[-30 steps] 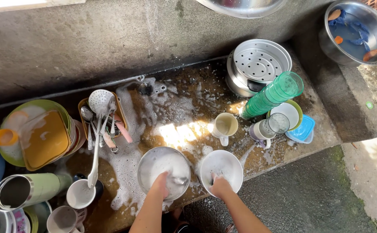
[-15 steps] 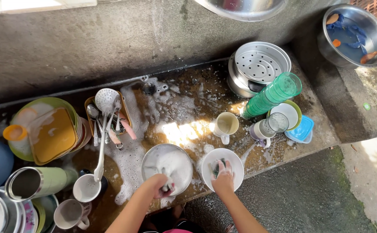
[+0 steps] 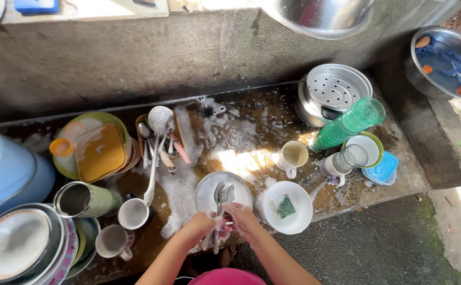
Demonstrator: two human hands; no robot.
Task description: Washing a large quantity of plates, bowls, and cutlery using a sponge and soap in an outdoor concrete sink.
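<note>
Both hands now meet over the steel bowl point(image 3: 224, 191): the left hand point(image 3: 203, 224) and right hand point(image 3: 242, 219) have their fingers wrapped around soapy spoons point(image 3: 221, 198), probably two or three. The green sponge point(image 3: 285, 206), released, lies in the white bowl point(image 3: 287, 207).

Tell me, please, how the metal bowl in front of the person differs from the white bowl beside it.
The metal bowl is shiny grey steel; the white bowl is matt white. The metal bowl has spoons held over it by the left hand and right hand; the white bowl holds only a green sponge and is untouched. The metal bowl is partly hidden by the hands; the white bowl shows whole. Both are round and sit upright on the soapy wet slab.
</note>
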